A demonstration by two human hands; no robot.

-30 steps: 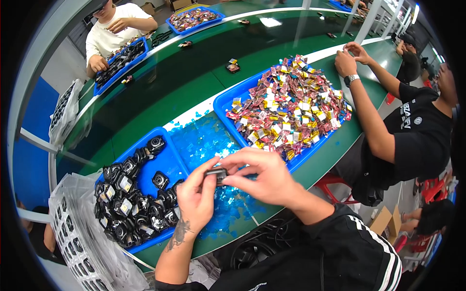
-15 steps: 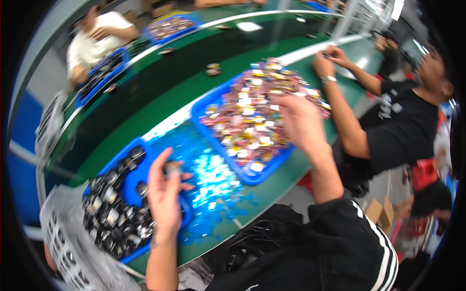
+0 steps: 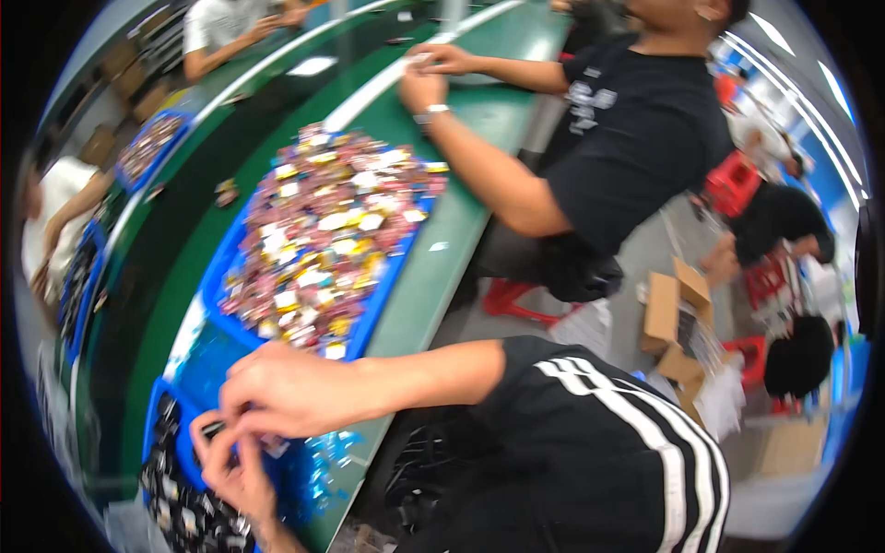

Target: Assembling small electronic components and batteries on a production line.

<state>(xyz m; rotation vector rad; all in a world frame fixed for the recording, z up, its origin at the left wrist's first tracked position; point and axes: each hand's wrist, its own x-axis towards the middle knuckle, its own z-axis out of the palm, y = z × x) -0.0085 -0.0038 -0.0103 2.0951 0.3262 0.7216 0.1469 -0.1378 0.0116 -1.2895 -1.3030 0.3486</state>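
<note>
Small dark part (image 3: 214, 429) | pinched by both hands' fingers (image 3: 241, 405) | blurred, mostly hidden | over blue tray (image 3: 189, 442)

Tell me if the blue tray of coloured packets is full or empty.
Full. The blue tray is heaped with coloured packets from end to end, piled above its rim, with little of its floor showing.

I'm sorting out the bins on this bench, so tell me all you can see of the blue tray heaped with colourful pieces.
The blue tray looks like shallow plastic with a low rim, lying flat on the green bench. It is heaped with small flat pieces in red, yellow, white and pink, hiding its floor. No hand touches it; the person's right hand hovers just past its near end.
</note>
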